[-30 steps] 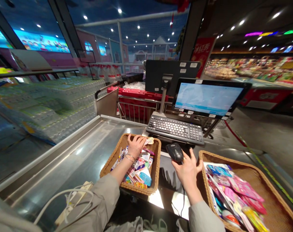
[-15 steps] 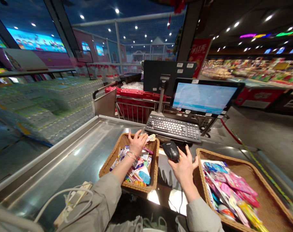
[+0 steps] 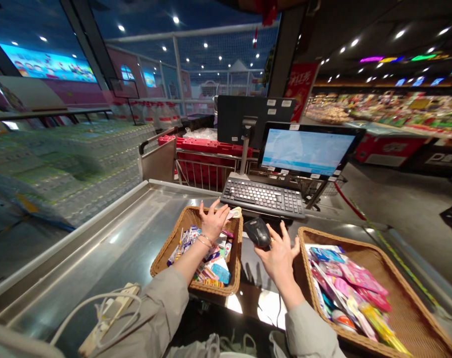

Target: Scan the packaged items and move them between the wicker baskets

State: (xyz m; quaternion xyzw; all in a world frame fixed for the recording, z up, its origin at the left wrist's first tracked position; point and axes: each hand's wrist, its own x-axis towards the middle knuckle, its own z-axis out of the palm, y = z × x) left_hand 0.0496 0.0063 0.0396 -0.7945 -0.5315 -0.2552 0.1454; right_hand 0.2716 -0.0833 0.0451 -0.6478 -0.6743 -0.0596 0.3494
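Observation:
My left hand (image 3: 213, 222) is over the far right part of a wicker basket (image 3: 158, 254) of small wrapped goods (image 3: 214, 258). Its thumb side is closed on a small pale yellow and white item (image 3: 234, 213) at the basket's far right corner; what kind it is I cannot make out. Between the two baskets, my right hand (image 3: 280, 253) grips a black handheld barcode scanner (image 3: 257, 232), some fingers spread off it. The scanner's head points toward the left basket, and a thin dark cord (image 3: 281, 311) hangs below the hand.
A second wicker basket (image 3: 405, 268) at right holds pink packets (image 3: 362, 278) and other colourful goods. Behind stand a keyboard (image 3: 263, 195) and a lit monitor (image 3: 307, 150). A power strip with white cables (image 3: 108, 318) lies at near left on the metal counter (image 3: 110, 248).
The view has turned slightly right, so the counter and baskets sit a little further left. Both hands keep their grips, with little movement against the baskets.

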